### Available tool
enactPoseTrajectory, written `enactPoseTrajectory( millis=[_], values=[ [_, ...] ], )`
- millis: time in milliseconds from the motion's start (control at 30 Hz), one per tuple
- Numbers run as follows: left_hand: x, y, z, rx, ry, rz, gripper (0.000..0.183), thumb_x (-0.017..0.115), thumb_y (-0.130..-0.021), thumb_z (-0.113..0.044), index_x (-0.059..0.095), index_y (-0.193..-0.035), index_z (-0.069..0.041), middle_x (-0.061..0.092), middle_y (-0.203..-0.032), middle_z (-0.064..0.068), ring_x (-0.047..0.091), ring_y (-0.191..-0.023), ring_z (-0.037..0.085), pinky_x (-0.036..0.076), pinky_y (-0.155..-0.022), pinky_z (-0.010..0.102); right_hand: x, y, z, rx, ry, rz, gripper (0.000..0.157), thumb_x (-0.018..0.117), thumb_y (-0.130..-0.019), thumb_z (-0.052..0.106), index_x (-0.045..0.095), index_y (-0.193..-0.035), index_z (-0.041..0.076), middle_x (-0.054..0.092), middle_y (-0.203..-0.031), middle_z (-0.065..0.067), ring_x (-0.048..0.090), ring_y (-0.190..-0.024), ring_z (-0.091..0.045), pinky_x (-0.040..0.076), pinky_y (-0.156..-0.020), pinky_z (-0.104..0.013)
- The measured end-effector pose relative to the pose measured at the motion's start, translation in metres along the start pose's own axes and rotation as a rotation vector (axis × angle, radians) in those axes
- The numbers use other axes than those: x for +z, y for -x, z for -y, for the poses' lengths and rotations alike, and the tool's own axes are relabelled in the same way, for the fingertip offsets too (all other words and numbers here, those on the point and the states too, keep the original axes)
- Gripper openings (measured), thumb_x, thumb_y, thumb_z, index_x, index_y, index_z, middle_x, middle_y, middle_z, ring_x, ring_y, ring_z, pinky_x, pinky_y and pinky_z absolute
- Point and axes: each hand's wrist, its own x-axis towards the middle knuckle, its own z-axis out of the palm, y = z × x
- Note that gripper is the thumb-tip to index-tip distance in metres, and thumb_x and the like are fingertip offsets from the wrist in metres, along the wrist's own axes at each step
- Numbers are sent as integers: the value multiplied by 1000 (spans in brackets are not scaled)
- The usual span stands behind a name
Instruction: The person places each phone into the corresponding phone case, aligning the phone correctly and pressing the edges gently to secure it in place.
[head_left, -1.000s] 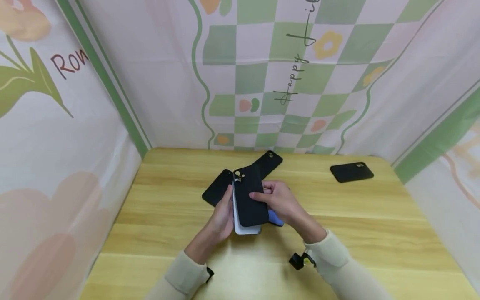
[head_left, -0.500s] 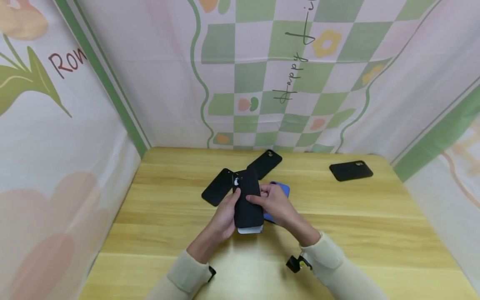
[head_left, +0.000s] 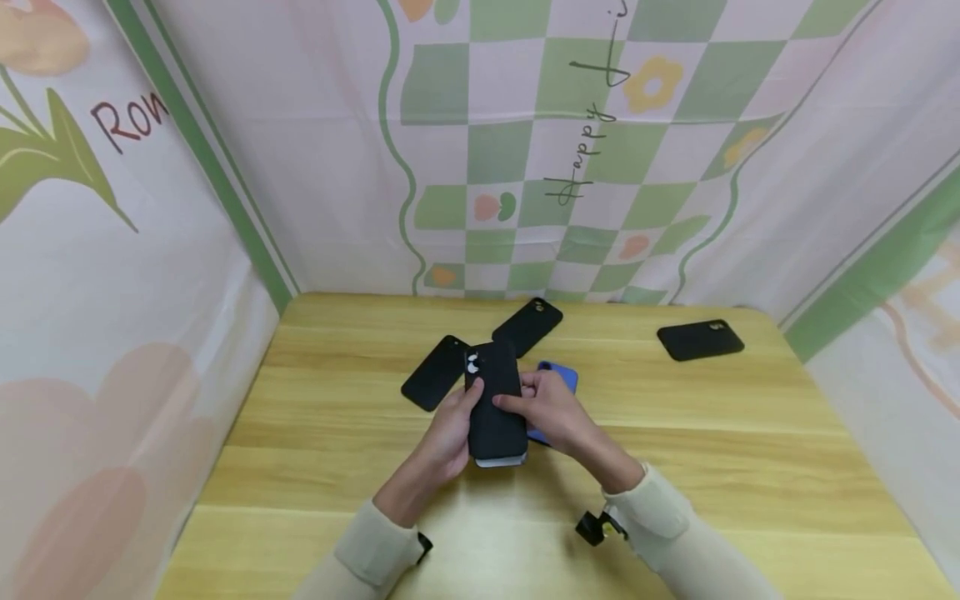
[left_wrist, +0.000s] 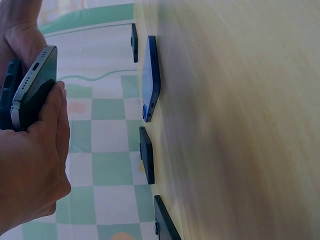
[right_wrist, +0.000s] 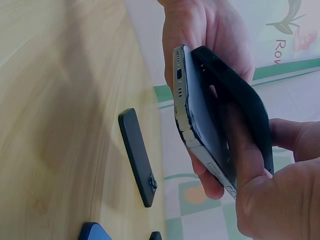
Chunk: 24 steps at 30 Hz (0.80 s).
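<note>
My left hand [head_left: 450,425] holds a pale-edged phone [right_wrist: 184,107] from its left side, thumb along the edge near the camera end. Over the phone's back lies a black phone case [head_left: 498,421]; the camera end overlaps the phone's lenses. The right hand [head_left: 555,410] pinches the case's right edge, thumb on its outer face. In the right wrist view the case stands apart from the phone at the port end, with right-hand fingers inside that gap. A strip of the phone shows below the case in the head view. Both are held above the table.
On the wooden table [head_left: 337,467], a black phone case [head_left: 431,377] lies left of the hands and another black case [head_left: 536,323] behind them. A blue case [head_left: 566,379] is partly under the right hand. One more black case [head_left: 701,340] lies far right, near the patterned curtain [head_left: 510,150].
The black case has shifted left and down over the phone, so less of the phone shows. My right hand has moved slightly left, uncovering more of the blue case.
</note>
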Motion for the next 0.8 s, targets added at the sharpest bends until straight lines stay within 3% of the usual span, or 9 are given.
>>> enactPoseTrajectory(
  millis=[233,367,500,700,800],
  values=[
    [-3,1,0,7,-25,-32,57,32,-118,-33,26,-163,1,48,-158,24,51,-144,31,43,-120,46,-9,-1,4,-15,139,-39,26,74,-99,13,70,-115,-8,80,-90,-15,79,-78,-24,66,-73,-43],
    [-3,1,-1,0,-17,-42,56,34,-118,-30,25,-163,1,51,-154,27,56,-139,35,48,-116,47,-24,-4,10,-171,374,-152,19,75,-100,17,74,-105,-1,79,-86,-12,75,-69,-21,65,-64,-37],
    [-3,4,-1,-31,-8,17,53,32,-118,-29,28,-164,-3,57,-146,31,63,-130,42,54,-108,49,-38,-10,12,-252,521,-209,20,71,-104,23,77,-106,4,79,-91,-11,75,-73,-19,62,-60,-28],
    [3,6,-1,-62,-14,91,52,33,-118,-29,32,-162,0,62,-140,31,69,-123,36,55,-107,50,-45,-20,11,-159,330,-102,35,64,-108,34,76,-118,3,78,-107,-11,76,-94,-27,66,-79,-44],
    [6,7,0,-83,-32,117,51,33,-118,-28,35,-161,0,62,-139,31,68,-124,35,55,-106,50,-44,-23,12,-102,241,-62,42,62,-108,41,78,-115,3,76,-104,-9,75,-93,-22,65,-83,-47]
  ],
)
